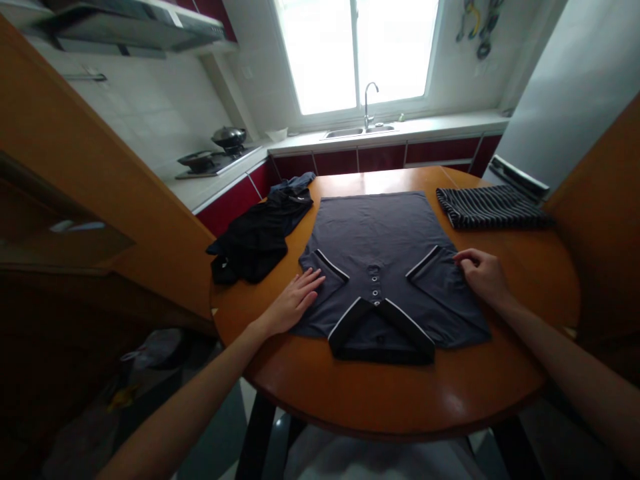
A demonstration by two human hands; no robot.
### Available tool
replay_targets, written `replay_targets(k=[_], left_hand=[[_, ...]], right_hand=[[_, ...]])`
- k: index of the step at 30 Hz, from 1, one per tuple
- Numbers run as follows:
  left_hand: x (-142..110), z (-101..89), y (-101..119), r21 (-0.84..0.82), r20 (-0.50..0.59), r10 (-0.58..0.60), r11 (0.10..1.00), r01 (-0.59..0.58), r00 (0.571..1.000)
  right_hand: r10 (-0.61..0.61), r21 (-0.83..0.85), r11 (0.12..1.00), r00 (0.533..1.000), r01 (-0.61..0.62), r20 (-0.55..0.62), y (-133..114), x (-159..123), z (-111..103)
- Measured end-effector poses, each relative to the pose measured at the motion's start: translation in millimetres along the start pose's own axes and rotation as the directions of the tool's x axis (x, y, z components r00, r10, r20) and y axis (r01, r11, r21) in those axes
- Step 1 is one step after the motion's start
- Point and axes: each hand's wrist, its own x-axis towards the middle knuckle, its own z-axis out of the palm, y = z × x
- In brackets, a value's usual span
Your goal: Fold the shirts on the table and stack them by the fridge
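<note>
A dark grey polo shirt (370, 233) lies spread front up on the round wooden table, its black collar (383, 357) with white trim towards me. Both short sleeves are folded inward over the front, and a row of buttons runs up from the collar. My left hand (293, 303) rests flat on the sleeve at the left side, fingers stretched out. At the shirt's right edge, my right hand (483, 273) is closed, its thumb and forefinger pinching the fabric by the other sleeve; the remaining fingers are curled under and partly hidden.
Dark clothes (260, 233) lie in a heap on the table's left. A folded black-and-white striped cloth (493, 207) sits at the right. Beyond the wooden table (400, 407) are a counter with a sink (345, 133) and a stove with a pot (229, 137).
</note>
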Motion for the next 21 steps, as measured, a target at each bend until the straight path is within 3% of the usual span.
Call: replay_targets(k=[4,6,13,21], left_hand=[[-7.6,-7.1,-4.5,-0.200,-0.286,-0.088,0.979,0.030,0.954],[-19.2,-9.6,-2.0,-0.187,-0.333,-0.108,0.981,0.046,0.937],[-68.8,-14.1,14.7,0.105,-0.123,-0.041,0.993,0.054,0.992],[-74.5,-9.5,3.0,0.153,-0.210,0.059,0.988,-0.027,0.976]], right_hand=[[0.006,0.012,1.000,1.000,-0.006,0.000,1.0,0.0,0.1],[0.002,0.015,1.000,1.000,-0.003,0.012,2.6,0.3,0.2],[-0.034,0.020,0.999,0.999,0.034,0.008,3.3,1.2,1.8],[-0.055,0.053,0.997,0.998,0.055,-0.007,-1.3,3.5,5.3]])
